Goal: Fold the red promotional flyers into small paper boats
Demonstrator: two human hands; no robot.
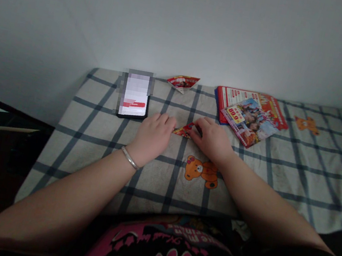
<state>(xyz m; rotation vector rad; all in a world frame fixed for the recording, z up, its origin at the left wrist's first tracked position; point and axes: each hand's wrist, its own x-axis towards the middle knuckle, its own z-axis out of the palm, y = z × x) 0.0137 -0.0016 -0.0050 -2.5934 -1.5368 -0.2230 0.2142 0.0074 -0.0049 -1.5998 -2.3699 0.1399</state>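
Apparently creasing is the step in hand, with the folded paper (183, 130) over the tablecloth (157, 176) between the left hand (154, 136), its fingertips too hidden to judge their grip, and the right hand (211, 139), pinching one end, the next press likely calling for aligned edges.
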